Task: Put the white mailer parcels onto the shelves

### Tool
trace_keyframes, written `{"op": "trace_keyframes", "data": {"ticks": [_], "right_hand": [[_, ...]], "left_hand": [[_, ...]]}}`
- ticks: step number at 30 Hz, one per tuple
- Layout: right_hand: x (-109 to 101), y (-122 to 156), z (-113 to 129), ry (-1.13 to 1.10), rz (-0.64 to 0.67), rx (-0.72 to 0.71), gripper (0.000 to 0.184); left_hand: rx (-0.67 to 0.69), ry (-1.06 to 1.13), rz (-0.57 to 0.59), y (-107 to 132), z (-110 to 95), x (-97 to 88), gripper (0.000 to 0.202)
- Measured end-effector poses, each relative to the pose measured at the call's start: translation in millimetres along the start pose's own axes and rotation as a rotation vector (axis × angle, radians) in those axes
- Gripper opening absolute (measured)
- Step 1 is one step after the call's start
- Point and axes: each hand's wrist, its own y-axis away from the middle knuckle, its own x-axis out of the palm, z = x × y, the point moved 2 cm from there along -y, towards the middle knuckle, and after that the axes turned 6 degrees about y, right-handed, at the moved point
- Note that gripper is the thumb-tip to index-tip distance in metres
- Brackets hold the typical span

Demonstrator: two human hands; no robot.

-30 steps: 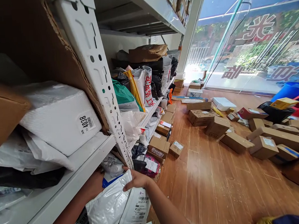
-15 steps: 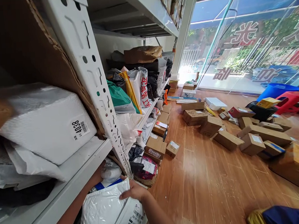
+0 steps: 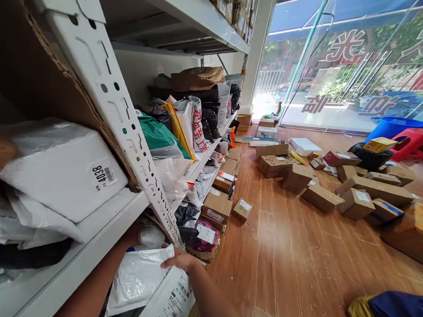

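Observation:
My right hand grips the top edge of a white plastic mailer bag at the lower shelf, fingers curled over it. A second white parcel with a barcode label lies just below that hand. My left arm reaches under the white shelf board; my left hand is mostly hidden behind the board, beside a small white wrapped parcel, and its fingers do not show. A perforated white shelf upright stands just above both hands.
The shelf above holds a white parcel labelled 4038 and soft bags. Farther along are green, black and white bags. Several cardboard boxes lie on the wooden floor. Glass doors, a blue tub and a red stool stand at right.
The white mailer bag has tilted down and moved leftward, deeper under the shelf, with my right hand on it. The labelled parcel below shows more. The camera swung slightly right.

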Motion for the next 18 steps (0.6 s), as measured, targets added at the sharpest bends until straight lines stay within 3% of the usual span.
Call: {"op": "trace_keyframes", "data": {"ticks": [4, 6, 8, 11, 12, 14, 16, 18], "right_hand": [[-19.9, 63.5, -21.1, -0.179, -0.193, 0.016, 0.057], [-34.2, 101.0, -28.6, -0.271, -0.312, -0.013, 0.058], [-46.2, 135.8, -30.0, -0.348, -0.404, -0.045, 0.063], [-55.1, 177.7, -17.4, -0.420, -0.487, -0.109, 0.072], [-56.0, 189.2, -10.0, -0.434, -0.504, -0.131, 0.074], [-56.8, 209.6, 7.0, -0.432, -0.515, -0.167, 0.072], [-59.6, 227.4, 23.6, -0.399, -0.505, -0.179, 0.072], [-66.6, 242.8, 36.4, -0.416, -0.499, -0.156, 0.071]], "left_hand": [[-0.036, 0.087, -0.030, 26.7, 11.5, -9.3, 0.024], [-0.086, 0.146, -0.128, 43.1, 12.4, -11.0, 0.029], [-0.153, 0.196, -0.279, 65.1, 0.2, -1.4, 0.038], [-0.271, 0.499, -0.399, 110.1, -49.6, 41.5, 0.055], [-0.342, 0.854, -0.338, 125.8, -72.5, 62.2, 0.055], [-0.481, 1.343, -0.073, 153.0, -124.6, 100.1, 0.066], [-0.560, 1.582, 0.041, 170.1, -169.6, 119.5, 0.082], [-0.558, 1.748, 0.102, 175.7, -198.9, 123.5, 0.090]]}}
